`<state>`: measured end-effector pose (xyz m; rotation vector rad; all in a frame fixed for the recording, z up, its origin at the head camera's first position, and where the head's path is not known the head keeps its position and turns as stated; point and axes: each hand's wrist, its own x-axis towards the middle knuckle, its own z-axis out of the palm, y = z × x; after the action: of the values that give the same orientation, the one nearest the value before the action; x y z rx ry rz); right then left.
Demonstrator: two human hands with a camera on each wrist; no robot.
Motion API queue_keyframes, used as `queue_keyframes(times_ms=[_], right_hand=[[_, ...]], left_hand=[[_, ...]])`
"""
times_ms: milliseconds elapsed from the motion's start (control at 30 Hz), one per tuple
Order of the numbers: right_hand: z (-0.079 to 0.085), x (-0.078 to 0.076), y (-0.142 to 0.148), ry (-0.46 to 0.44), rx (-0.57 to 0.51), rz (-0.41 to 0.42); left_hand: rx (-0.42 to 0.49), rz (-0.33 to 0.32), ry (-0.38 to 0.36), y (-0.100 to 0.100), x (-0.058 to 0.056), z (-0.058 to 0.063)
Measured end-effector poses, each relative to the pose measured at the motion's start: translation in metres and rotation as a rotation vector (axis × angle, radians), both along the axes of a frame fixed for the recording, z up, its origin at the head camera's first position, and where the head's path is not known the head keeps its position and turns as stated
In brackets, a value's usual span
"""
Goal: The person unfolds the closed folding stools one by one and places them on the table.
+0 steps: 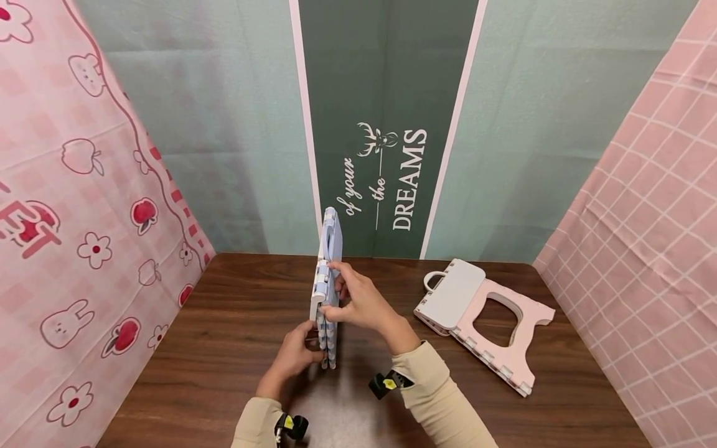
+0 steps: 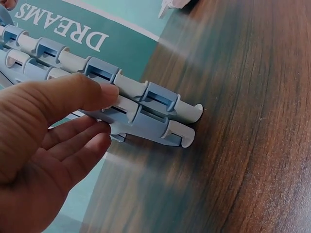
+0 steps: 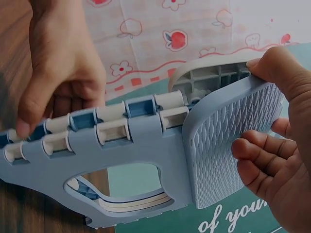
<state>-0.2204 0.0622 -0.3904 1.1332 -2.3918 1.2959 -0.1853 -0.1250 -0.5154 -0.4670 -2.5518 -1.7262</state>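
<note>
A blue-and-white folding stool (image 1: 322, 283), folded nearly flat, stands on edge in the middle of the head view. My left hand (image 1: 294, 354) pinches its lower leg part; in the left wrist view the thumb of that hand (image 2: 48, 126) lies over the hinged edge. Higher up, my right hand (image 1: 361, 302) grips the seat part. The right wrist view shows the right thumb on the rim of the textured blue seat panel (image 3: 228, 136), with the fingers against its face. A gap separates this panel from the white seat panel (image 3: 209, 73), whose ribbed underside shows.
To the right on the brown wooden table (image 1: 224, 323) lies a folded pink stool (image 1: 526, 354) with a pale seat panel (image 1: 456, 295) and a loop handle. Patterned cloths hang at the left, back and right. Each wrist wears a small black camera (image 1: 386, 384).
</note>
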Motion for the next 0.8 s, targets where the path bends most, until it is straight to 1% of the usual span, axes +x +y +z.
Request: queue_keyframes(times_ms=[167, 233, 367, 500, 600, 700, 733, 800], right_hand=[[-0.005, 0.008, 0.003, -0.060, -0.027, -0.037], [-0.011, 0.012, 0.004, -0.062, -0.055, -0.052], [-0.028, 0.015, 0.005, -0.034, -0.133, -0.048], [-0.047, 0.017, 0.004, -0.021, -0.181, -0.051], [-0.057, 0.021, 0.004, -0.059, -0.186, -0.090], [-0.063, 0.026, 0.005, -0.114, -0.177, -0.131], [-0.061, 0.029, 0.004, -0.141, -0.183, -0.135], [-0.058, 0.035, 0.003, -0.185, -0.192, -0.135]], left_hand=[[-0.029, 0.000, 0.020, 0.000, -0.002, -0.001], [-0.038, 0.004, 0.031, 0.000, -0.002, -0.002], [-0.049, 0.009, 0.035, -0.001, -0.002, -0.002], [-0.028, -0.007, 0.030, -0.002, 0.000, -0.002], [0.011, -0.026, 0.015, 0.000, 0.006, 0.008], [0.058, -0.051, 0.008, 0.002, 0.012, 0.019], [0.073, -0.053, 0.005, 0.002, 0.014, 0.021], [0.085, -0.059, 0.001, 0.001, 0.013, 0.018]])
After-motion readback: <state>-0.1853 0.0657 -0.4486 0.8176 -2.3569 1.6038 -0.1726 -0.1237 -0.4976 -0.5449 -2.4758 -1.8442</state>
